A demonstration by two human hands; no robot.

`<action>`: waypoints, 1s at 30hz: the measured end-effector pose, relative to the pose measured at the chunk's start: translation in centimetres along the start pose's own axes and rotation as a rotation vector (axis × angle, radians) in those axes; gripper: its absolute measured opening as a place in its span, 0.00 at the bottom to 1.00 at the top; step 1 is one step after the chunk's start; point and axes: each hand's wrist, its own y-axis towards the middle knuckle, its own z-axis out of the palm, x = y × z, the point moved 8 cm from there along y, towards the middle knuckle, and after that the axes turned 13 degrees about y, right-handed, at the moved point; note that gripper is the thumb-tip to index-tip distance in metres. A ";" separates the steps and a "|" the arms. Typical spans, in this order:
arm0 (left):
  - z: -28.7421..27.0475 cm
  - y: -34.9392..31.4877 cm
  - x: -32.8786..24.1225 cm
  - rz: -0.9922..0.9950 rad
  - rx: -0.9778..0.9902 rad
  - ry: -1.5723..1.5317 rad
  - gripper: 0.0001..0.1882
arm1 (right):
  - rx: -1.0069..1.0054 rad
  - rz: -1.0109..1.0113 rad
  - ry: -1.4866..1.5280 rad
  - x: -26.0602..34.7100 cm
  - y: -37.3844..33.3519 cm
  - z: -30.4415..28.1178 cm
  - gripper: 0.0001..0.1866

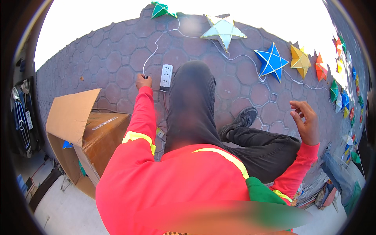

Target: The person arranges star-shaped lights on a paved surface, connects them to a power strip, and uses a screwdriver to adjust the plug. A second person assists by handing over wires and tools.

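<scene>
1. Handling the dark end (146,77) of the white cord (158,44) seems the step in hand; the next move calls for steadiness.
2. The left hand (143,82), arm stretched forward, grips that end just left of the power strip (166,76).
3. The right hand (308,123), to my eye empty, hangs loosely curled.

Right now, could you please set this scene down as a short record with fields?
Left hand: gripping the dark end of a white cord
Right hand: raised, partly curled, nothing seen in it
Power strip: white, on the paving just right of the left hand
Larger stars, left to right: green star, white star, blue star, yellow star, red star
Cardboard box: flap open, left of the left forearm
</scene>
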 end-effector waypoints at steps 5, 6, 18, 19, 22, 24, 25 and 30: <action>-0.9 3.8 8.4 -0.038 0.154 0.410 0.18 | 0.057 0.053 -0.009 -1.5 -0.2 0.9 0.11; -0.3 3.8 10.3 -0.038 0.244 0.459 0.19 | 0.076 0.056 -0.026 -2.2 -0.2 1.2 0.11; 1.4 -7.7 18.6 0.265 0.805 1.221 0.21 | 0.437 0.355 -0.515 -27.2 8.6 6.7 0.17; 0.8 -8.9 18.4 0.287 0.827 1.226 0.21 | 0.414 0.313 -0.517 -28.6 9.8 8.5 0.20; -0.8 -11.4 18.1 0.339 0.882 1.270 0.25 | 0.373 0.459 -0.547 -33.5 12.3 13.0 0.30; -0.6 -11.9 17.3 0.385 0.893 1.245 0.25 | 0.273 0.472 -0.556 -35.4 12.8 15.4 0.30; -0.6 -12.0 17.2 0.383 0.898 1.249 0.25 | 0.251 0.503 -0.568 -36.4 13.3 16.7 0.30; 1.0 -12.5 16.4 0.390 0.923 1.254 0.26 | 0.292 0.459 -0.614 -39.1 11.4 19.0 0.17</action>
